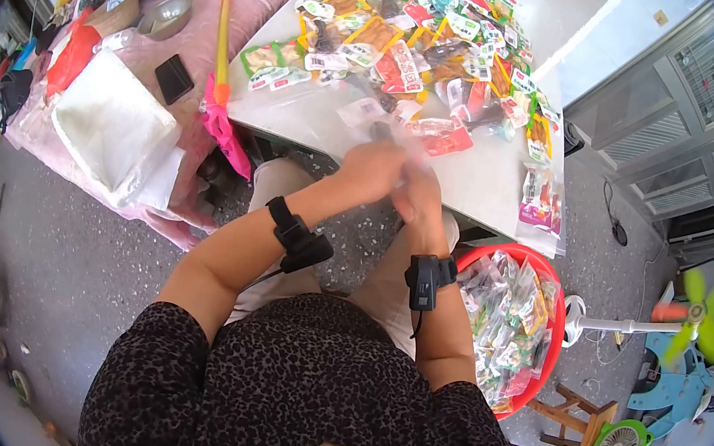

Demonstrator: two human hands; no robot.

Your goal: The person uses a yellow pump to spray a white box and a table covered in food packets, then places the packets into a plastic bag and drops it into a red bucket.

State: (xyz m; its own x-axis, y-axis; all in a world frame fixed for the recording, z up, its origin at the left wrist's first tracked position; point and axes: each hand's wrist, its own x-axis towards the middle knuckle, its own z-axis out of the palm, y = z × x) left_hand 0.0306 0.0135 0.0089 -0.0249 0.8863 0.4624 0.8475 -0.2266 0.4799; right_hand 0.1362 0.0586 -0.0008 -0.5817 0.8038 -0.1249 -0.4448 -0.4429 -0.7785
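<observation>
My left hand [371, 171] and my right hand [419, 193] are close together at the near edge of the white table [299, 116]. Both look closed, with fingers curled inward and partly smeared by motion. Something pale and see-through, perhaps clear plastic, blurs at the fingertips; what it is I cannot make out. Just beyond them lie a clear packet [361, 112] and a packet with a red label [445, 137]. A heap of sealed food packets [399, 71] covers the table's far part.
At my right stands a red tub [554, 339] full of packets. A white foam box [571, 35] is behind the heap. On the left, a pink-covered surface [36, 127] bears a phone [174, 79] and a folded pink umbrella [223, 129]. Fans and a wooden stool [570, 422] are at the right.
</observation>
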